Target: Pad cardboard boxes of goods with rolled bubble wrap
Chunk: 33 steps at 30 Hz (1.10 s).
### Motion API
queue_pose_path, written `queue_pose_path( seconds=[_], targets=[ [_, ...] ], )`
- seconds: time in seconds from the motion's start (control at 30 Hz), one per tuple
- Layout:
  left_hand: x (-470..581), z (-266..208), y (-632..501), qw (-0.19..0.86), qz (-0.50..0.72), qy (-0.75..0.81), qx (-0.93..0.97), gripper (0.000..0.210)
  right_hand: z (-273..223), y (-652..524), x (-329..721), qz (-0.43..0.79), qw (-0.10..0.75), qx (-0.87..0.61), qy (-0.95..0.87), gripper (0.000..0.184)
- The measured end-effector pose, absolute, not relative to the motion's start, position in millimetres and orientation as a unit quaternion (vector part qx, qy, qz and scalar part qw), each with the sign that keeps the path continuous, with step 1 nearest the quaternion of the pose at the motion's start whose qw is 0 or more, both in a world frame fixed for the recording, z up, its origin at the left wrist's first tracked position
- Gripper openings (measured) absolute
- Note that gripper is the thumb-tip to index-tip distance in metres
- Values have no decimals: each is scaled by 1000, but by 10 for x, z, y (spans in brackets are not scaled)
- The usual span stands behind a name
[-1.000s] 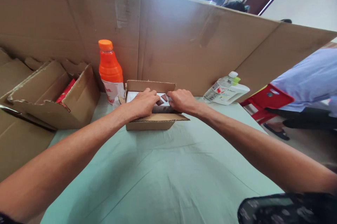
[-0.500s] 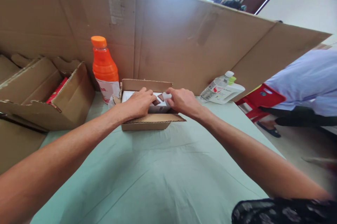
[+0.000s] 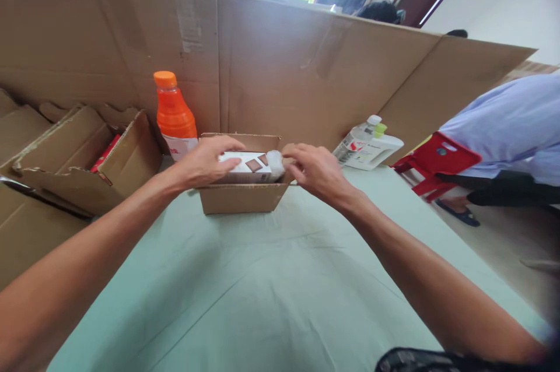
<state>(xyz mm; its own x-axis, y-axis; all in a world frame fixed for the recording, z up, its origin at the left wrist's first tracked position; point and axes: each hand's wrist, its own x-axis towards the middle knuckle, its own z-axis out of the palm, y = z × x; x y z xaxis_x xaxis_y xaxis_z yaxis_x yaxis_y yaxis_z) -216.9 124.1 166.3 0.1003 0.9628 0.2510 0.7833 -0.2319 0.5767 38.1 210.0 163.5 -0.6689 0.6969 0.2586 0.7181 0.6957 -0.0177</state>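
Note:
A small open cardboard box (image 3: 238, 200) stands on the green cloth between my hands. Inside it lies a white printed carton (image 3: 247, 165) with brown square pictures. Crumpled translucent plastic wrap (image 3: 275, 165) fills the box's right end, beside the carton. My left hand (image 3: 210, 162) is over the box's left end, its thumb and fingers apart around the carton's near corner. At the opposite end, my right hand (image 3: 317, 168) has its fingers bent around the right end flap (image 3: 289, 159). The left end flap is hidden behind my left hand.
An orange drink bottle (image 3: 175, 112) stands behind my left hand. Larger cardboard boxes (image 3: 126, 159) are at the left. A clear bottle (image 3: 356, 141) and a white jug (image 3: 380, 153) lean at the right. A cardboard wall (image 3: 271, 80) runs behind; a person sits on a red chair (image 3: 448, 156).
My left hand has lifted off the carton and shifted left. My right hand has left the plastic wrap for the right flap. The near flap no longer sticks out towards me.

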Motion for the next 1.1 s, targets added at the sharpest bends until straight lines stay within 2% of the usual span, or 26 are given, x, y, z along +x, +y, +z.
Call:
queue_pose_path(
  seconds=[0.07,0.13,0.2,0.27,0.3,0.47,0.67,0.8,0.87,0.97,1.1],
  targets=[
    [-2279,1574,903,83,455,636,618,27,1495,1963,693,-8,279,-397,-874,23],
    [-2337,1324,572,37,563,662,494,29,1241,1853,901,62,349,-418,-836,22],
    [-2331,971,369,51,621,678,391,39,951,1812,911,151,346,-430,-820,34],
    [-2265,635,358,114,617,678,382,54,720,1852,737,231,325,-437,-806,51],
    [-2212,510,419,148,623,669,378,60,646,1892,616,261,317,-446,-795,54],
    [-1805,400,795,242,643,632,360,60,620,1892,426,305,297,-493,-758,41],
    [-1310,398,-95,332,599,634,360,56,631,884,1184,198,369,-495,-762,29],
    [-1419,388,-873,273,606,706,245,59,542,279,987,185,382,-400,-812,26],
    [-1548,408,-1049,239,612,723,215,58,459,137,826,194,384,-352,-831,34],
    [-1670,390,-1157,241,614,724,203,56,330,64,840,204,356,-308,-858,56],
    [-1680,292,-1261,207,606,742,199,67,263,195,1102,266,301,-294,-867,101]
  ],
)
